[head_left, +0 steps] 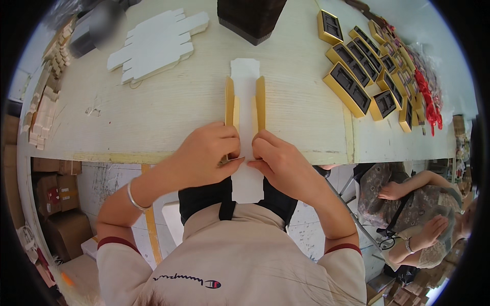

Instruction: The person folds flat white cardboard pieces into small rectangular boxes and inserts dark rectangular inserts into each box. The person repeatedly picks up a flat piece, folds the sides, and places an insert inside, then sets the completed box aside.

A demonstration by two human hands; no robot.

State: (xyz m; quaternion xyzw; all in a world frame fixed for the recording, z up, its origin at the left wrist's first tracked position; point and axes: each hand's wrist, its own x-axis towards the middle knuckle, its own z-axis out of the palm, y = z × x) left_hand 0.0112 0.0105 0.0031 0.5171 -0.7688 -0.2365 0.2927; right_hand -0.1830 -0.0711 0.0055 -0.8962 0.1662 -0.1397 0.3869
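A cardboard box blank [246, 97], white inside and gold outside, lies lengthwise in front of me. Its long gold side walls stand folded up, and its near end sticks out past the table's front edge over my lap. My left hand [212, 150] is closed on the left wall's near end, thumb and fingers pinching a small flap there. On the opposite wall, my right hand [280, 158] pinches the matching flap the same way. Both thumbs point inward over the white base, close together but apart. The fingers partly hide the flaps.
A stack of flat white box blanks [158, 48] lies at the far left, near a dark box [250, 23]. Several gold boxes [348, 89] with black inserts stand at right, beside red items [427, 99]. Another person [403, 204] sits at lower right.
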